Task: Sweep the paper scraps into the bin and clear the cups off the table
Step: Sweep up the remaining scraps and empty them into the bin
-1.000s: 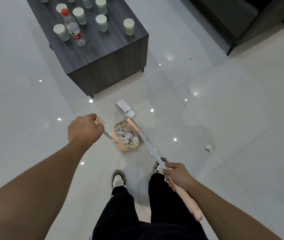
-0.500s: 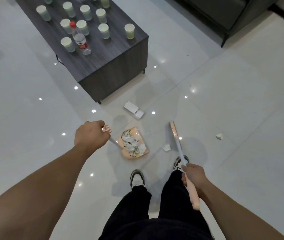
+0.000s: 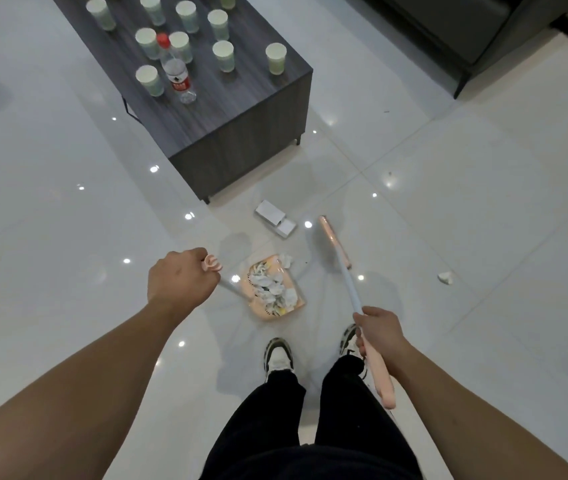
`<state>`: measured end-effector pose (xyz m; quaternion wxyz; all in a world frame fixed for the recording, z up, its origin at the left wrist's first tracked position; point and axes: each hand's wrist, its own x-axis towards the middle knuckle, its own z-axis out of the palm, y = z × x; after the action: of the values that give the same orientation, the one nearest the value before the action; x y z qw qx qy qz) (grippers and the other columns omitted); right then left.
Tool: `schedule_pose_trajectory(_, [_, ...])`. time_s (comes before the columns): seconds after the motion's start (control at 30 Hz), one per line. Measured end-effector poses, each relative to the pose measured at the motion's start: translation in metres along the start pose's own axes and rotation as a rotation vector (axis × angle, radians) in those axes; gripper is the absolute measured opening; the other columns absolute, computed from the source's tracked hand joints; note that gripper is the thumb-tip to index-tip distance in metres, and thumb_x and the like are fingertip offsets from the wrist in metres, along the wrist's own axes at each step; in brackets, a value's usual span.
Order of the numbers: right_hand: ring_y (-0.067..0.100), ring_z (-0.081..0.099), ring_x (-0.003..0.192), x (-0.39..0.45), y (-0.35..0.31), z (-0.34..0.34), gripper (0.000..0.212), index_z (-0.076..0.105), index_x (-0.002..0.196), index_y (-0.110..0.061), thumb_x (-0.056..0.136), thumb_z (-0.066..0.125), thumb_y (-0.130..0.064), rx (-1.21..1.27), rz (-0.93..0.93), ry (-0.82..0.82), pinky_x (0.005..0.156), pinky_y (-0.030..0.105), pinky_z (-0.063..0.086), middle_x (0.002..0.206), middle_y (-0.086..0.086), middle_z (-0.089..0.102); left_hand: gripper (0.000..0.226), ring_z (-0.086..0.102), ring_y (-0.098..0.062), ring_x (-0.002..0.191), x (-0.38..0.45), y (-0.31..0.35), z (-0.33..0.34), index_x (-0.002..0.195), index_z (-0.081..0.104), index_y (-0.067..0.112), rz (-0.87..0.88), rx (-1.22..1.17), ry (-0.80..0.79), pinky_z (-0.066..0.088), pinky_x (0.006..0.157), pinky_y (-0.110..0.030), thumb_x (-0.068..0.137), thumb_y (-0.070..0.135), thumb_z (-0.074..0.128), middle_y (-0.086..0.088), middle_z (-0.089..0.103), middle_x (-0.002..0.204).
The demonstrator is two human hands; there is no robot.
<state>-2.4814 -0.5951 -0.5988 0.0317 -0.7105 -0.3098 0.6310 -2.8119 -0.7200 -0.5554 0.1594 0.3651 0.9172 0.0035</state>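
Our left hand (image 3: 180,284) grips the full dustpan (image 3: 272,289) handle; our right hand (image 3: 379,332) holds the broom (image 3: 339,258). If we tip it, paper scraps (image 3: 274,289) may spill. Cups (image 3: 223,56) wait on the table (image 3: 241,109).

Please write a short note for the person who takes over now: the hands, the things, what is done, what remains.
Left hand grips the dustpan handle; the pan sits on the floor, full of paper scraps.
Right hand grips the broom, head beside the pan.
Left: one scrap to the right, a white box ahead, all cups and a bottle on the table. No bin in view.
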Motion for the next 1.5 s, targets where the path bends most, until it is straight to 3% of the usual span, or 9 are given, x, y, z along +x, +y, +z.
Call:
schedule_pose_trajectory(0.1, [0.023,0.05,0.042,0.02,-0.008,0.008,0.043,0.052,0.132,0.004,0.09,0.06,-0.003,-0.214,-0.034,0.02,0.043,0.028,0.045,0.078,0.017,0.054,0.019,0.051,-0.021,0.055,-0.011,-0.004,0.006,0.065,0.051,0.023,-0.101,-0.041,0.0,0.041,0.053,-0.028,0.074,0.039,0.054,0.002,0.053,0.055])
schedule_pose_trajectory(0.23, [0.027,0.054,0.041,0.025,-0.001,0.016,0.015,0.062,0.095,0.005,0.081,0.056,0.005,-0.466,-0.01,0.001,0.049,0.034,0.048,0.072,0.019,0.053,0.013,0.05,-0.021,0.053,-0.006,0.014,0.009,0.066,0.051,0.022,-0.123,-0.067,-0.003,0.042,0.054,-0.027,0.072,0.033,0.052,0.002,0.054,0.057])
schedule_pose_trajectory(0.33, [0.026,0.052,0.039,0.011,0.009,0.017,0.024,0.058,0.105,0.015,0.082,0.053,0.008,-0.523,0.014,-0.102,0.046,0.033,0.045,0.073,0.019,0.051,0.01,0.045,-0.021,0.051,0.007,0.036,0.007,0.064,0.048,0.021,-0.081,-0.045,0.004,0.032,0.05,-0.026,0.071,0.027,0.049,0.0,0.051,0.057])
schedule_pose_trajectory(0.47, [0.02,0.045,0.039,-0.012,0.008,0.009,0.042,0.052,0.131,0.001,0.09,0.061,0.001,-0.478,0.077,-0.223,0.038,0.022,0.038,0.069,0.016,0.05,0.01,0.044,-0.02,0.048,0.015,0.054,0.006,0.062,0.047,0.019,-0.038,-0.039,0.015,0.029,0.048,-0.024,0.07,0.025,0.049,0.0,0.05,0.056])
schedule_pose_trajectory(0.6, [0.016,0.044,0.037,-0.022,0.006,-0.007,0.043,0.051,0.133,-0.005,0.092,0.062,-0.003,-0.421,0.095,-0.244,0.036,0.02,0.035,0.063,0.012,0.05,0.009,0.047,-0.021,0.05,0.012,0.048,0.009,0.064,0.048,0.021,-0.033,-0.032,0.012,0.033,0.05,-0.025,0.07,0.028,0.046,0.001,0.052,0.057])
schedule_pose_trajectory(0.93, [0.019,0.044,0.037,-0.041,0.019,-0.065,0.011,0.061,0.096,-0.007,0.09,0.06,0.002,-0.19,0.042,-0.076,0.036,0.021,0.035,0.059,0.013,0.049,0.012,0.054,-0.018,0.051,0.011,0.038,-0.005,0.062,0.057,0.024,0.0,-0.113,0.008,0.037,0.048,-0.023,0.068,0.034,0.059,0.005,0.056,0.054])
schedule_pose_trajectory(1.23, [0.018,0.04,0.036,-0.019,0.037,-0.168,0.024,0.05,0.103,0.015,0.087,0.064,0.004,0.173,0.111,0.142,0.038,0.02,0.034,0.055,0.013,0.047,0.013,0.055,-0.018,0.059,0.029,0.175,-0.001,0.067,0.056,0.024,0.309,0.032,-0.042,0.041,0.051,-0.025,0.071,0.036,0.061,0.006,0.058,0.062])
schedule_pose_trajectory(1.3, [0.018,0.04,0.034,-0.008,0.038,-0.2,0.006,0.061,0.086,0.007,0.086,0.065,0.003,0.238,0.113,0.189,0.038,0.021,0.036,0.05,0.012,0.047,0.015,0.053,-0.02,0.059,0.032,0.217,0.003,0.066,0.056,0.023,0.358,0.044,-0.041,0.035,0.049,-0.025,0.069,0.037,0.061,0.005,0.057,0.062])
schedule_pose_trajectory(1.5, [0.019,0.043,0.033,0.039,0.024,-0.3,0.015,0.055,0.078,-0.006,0.084,0.063,0.005,0.334,0.104,0.335,0.038,0.024,0.041,0.046,0.01,0.048,0.016,0.051,-0.018,0.055,0.033,0.348,0.025,0.063,0.054,0.02,0.44,0.052,-0.08,0.037,0.049,-0.027,0.07,0.034,0.06,0.004,0.055,0.056])
